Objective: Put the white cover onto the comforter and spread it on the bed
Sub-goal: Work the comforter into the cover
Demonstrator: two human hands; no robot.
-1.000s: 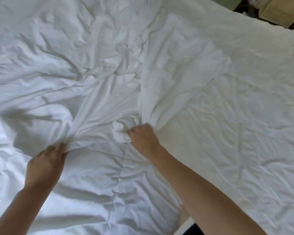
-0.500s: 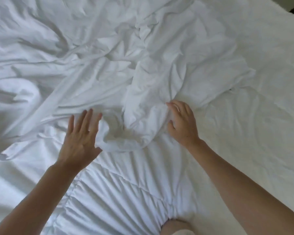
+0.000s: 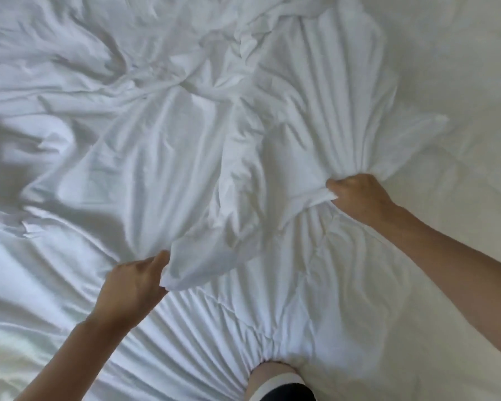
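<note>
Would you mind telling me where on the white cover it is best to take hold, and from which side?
Probably along its loose near edge, coming from the person's side. That edge of the white cover lies bunched on the quilted comforter, and the left hand and right hand already grip it there, well apart.

You are in a bedroom: rumpled white cover (image 3: 162, 117) and quilted comforter (image 3: 243, 322) fill the frame from edge to edge

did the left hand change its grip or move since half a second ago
Yes. The left hand lay flat with fingers spread on the white cover; now it grips the cover's edge, nearer the person's knee pressing the comforter.
</note>
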